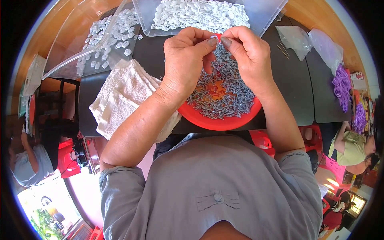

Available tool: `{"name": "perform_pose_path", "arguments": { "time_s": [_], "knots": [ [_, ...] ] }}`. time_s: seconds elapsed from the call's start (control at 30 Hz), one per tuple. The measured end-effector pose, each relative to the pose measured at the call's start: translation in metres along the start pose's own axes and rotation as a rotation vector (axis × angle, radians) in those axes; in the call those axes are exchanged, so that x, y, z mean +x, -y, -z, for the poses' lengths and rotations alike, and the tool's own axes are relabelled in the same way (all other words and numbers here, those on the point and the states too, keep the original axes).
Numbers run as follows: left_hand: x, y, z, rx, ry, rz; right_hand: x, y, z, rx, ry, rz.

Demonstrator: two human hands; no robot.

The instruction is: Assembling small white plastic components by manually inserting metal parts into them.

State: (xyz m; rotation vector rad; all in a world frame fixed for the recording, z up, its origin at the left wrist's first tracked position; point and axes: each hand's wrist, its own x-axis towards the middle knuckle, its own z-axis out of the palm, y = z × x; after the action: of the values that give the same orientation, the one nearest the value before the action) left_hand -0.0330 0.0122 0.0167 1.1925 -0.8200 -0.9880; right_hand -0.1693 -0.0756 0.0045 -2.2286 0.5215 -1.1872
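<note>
1. My left hand (185,60) and right hand (247,56) met fingertip to fingertip above the far rim of the red bowl (218,120), and between them they pinched one small white plastic piece (215,37); only a sliver of it showed past my thumbs, pale and rounded.
2. Both sets of fingers were curled closed around that piece, thumbs pressed toward each other, so neither hand was open.
3. Directly under my hands, inside the red bowl, lay a heap of small grey screws (224,88), dull metal, piled thickly enough that only a spot of orange-red bottom showed in the middle.
4. Beyond the red bowl stood a clear plastic tray (266,18) filled with white plastic pieces (200,15) of the same kind, oval and looped.
5. To the left of that tray, a second clear tray (64,48) held more such pieces, spread thinner.
6. Left of the red bowl, touching its rim under my forearm, lay a folded white towel (120,96).
7. Right of the red bowl, farther off on the dark table (288,92), sat crumpled clear bags (312,42).
</note>
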Motion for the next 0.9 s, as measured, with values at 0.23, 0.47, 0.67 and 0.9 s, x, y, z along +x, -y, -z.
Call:
{"name": "perform_pose_path", "arguments": {
  "time_s": [0.23,0.47,0.67,0.9],
  "knots": [
    [-0.001,0.001,-0.003,-0.021,-0.045,-0.023,0.000,0.001,-0.001,-0.008,-0.008,0.019],
    [-0.002,0.007,-0.005,-0.030,-0.069,-0.047,-0.002,0.003,-0.006,0.004,-0.018,0.038],
    [-0.003,0.005,-0.006,-0.013,-0.107,-0.088,-0.003,0.003,-0.010,0.022,-0.033,0.053],
    [0.001,0.006,-0.003,-0.092,-0.078,-0.036,0.001,0.003,-0.003,0.030,0.010,0.019]
  ]
}}
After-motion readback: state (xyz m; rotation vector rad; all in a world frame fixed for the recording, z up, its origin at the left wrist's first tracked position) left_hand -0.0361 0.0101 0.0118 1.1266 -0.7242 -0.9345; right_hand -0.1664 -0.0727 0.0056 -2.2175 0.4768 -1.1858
